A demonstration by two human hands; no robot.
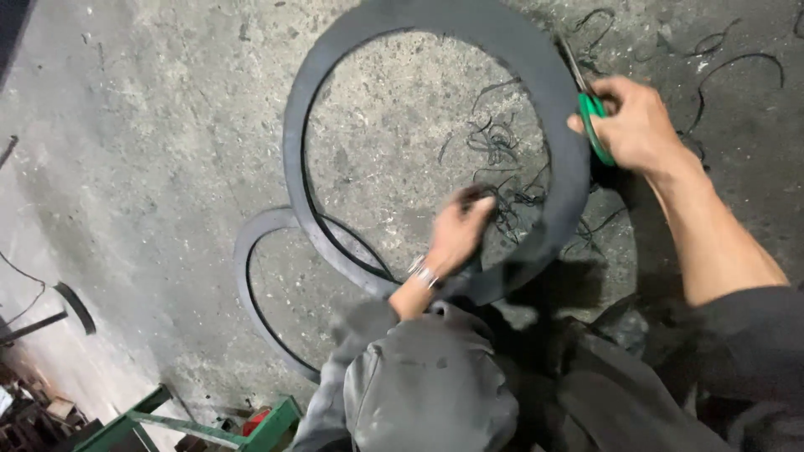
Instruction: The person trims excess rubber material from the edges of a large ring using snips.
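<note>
A large flat ring of dark rubber (352, 75) fills the upper middle of the frame, held above a rough concrete floor (151, 142). The right hand (641, 125), at the upper right, is closed around green-handled scissors (593, 117), whose blades point up and to the left and meet the ring's outer edge at its upper right. The left hand (456, 234), in the centre and wearing a metal wristband (423, 272), is curled over the ring's lower band, gripping it from the inner side; its fingertips look blurred, so how tightly they pinch I cannot tell.

The ring lies between the two hands: the right hand sits just outside the rim, the left inside the opening near the bottom. The right hand is the one at the cutting edge, and the scissors' long axis runs roughly along the curve of the rim there.

A second, thinner rubber ring (247, 285) lies on the floor at the lower left, partly under the big one. Thin black rubber trimmings (502, 142) are scattered inside the opening and toward the upper right. A green metal frame (201, 427) shows at the bottom left
</note>
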